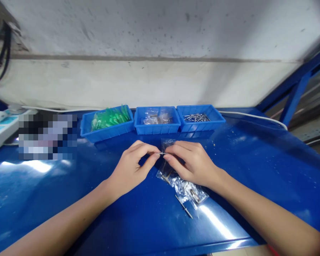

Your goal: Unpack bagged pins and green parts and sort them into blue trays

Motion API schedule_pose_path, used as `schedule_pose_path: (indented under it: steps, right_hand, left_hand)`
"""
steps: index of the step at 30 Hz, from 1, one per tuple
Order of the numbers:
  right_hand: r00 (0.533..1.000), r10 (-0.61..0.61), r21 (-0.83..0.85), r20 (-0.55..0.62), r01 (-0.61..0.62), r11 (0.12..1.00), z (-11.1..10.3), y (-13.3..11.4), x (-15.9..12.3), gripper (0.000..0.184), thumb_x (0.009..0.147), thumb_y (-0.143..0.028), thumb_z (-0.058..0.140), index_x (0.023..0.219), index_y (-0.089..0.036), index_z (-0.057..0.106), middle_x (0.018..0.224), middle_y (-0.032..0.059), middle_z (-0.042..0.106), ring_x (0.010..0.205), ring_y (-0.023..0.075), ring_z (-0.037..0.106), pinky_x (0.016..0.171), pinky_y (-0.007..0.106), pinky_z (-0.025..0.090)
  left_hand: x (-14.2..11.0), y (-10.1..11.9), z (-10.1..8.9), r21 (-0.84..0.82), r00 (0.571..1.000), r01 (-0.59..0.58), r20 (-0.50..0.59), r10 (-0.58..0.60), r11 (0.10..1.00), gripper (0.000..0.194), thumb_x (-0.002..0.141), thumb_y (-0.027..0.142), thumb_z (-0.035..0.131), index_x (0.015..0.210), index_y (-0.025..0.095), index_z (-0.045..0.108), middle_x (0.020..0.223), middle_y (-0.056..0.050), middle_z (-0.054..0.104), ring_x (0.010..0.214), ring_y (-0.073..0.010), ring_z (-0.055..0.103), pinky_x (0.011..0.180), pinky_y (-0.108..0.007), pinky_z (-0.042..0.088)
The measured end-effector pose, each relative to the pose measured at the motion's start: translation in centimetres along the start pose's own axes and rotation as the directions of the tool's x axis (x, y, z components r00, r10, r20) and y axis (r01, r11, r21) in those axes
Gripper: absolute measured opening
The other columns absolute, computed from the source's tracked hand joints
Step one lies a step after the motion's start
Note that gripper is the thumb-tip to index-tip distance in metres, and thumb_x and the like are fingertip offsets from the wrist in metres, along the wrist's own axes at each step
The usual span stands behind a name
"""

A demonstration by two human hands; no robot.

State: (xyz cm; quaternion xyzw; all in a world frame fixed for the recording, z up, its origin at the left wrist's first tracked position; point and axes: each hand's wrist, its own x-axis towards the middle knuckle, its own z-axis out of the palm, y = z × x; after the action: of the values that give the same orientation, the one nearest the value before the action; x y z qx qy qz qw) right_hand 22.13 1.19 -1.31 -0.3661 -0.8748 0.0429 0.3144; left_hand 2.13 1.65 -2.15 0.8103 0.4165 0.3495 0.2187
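Observation:
In the head view, a small silver rivet point(162, 153) with a thin stem spans the gap between my fingertips. My left hand point(134, 161) pinches one end between thumb and forefinger. From the other side, my right hand point(190, 160) pinches the opposite end. Beneath and beside my right hand lie clear plastic bags point(188, 190) with small metal pieces inside; the hand partly hides them. A loose rivet point(184, 206) lies slantwise on the blue table point(138, 224), nearer to me than the bags.
Three blue bins stand along the wall: a left bin point(109, 131) with green packets, a middle bin point(157, 129) with clear bags, and a right bin point(202, 126) with many loose rivets. A power strip point(2, 129) is at the left. A white cable point(256, 115) runs behind.

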Motion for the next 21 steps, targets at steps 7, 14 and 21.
schedule_pose_path:
  steps: [7,14,21]
  right_hand:
    - [0.999,-0.05,-0.011,-0.008,0.05,0.999,0.1,0.1,-0.3,0.018,0.09,-0.023,0.045,0.091,-0.015,0.061,0.074,0.0038,0.062,0.063,0.0129,0.052,0.058,0.027,0.041]
    - [1.0,-0.026,0.005,-0.001,0.026,1.0,0.1,0.1,-0.1,0.022,0.091,-0.025,0.044,0.09,-0.013,0.062,0.075,0.0047,0.062,0.065,0.0135,0.053,0.061,0.027,0.042]
    - [0.994,-0.021,-0.108,-0.108,0.01,0.994,-1.2,0.6,0.2,0.027,0.091,-0.025,0.042,0.076,-0.015,0.061,0.064,0.0032,0.058,0.057,0.0121,0.051,0.056,0.026,0.038]
  left_hand:
    - [-0.2,-0.1,-0.3,-0.028,0.996,-0.003,0.086,0.005,1.0,0.023,0.092,0.024,0.043,0.078,0.019,0.06,0.071,-0.001,0.062,0.069,-0.013,0.059,0.066,-0.025,0.047]
    - [-0.1,0.2,-0.2,0.037,1.0,-0.026,0.017,0.026,0.999,0.016,0.088,0.025,0.049,0.079,0.019,0.06,0.07,0.0,0.062,0.066,-0.0127,0.056,0.064,-0.026,0.043]
    - [-0.1,0.6,-0.1,0.186,0.987,-0.004,0.161,-0.027,0.983,0.027,0.089,0.04,0.046,0.08,0.019,0.061,0.067,-0.001,0.06,0.07,-0.0181,0.053,0.069,-0.034,0.039]
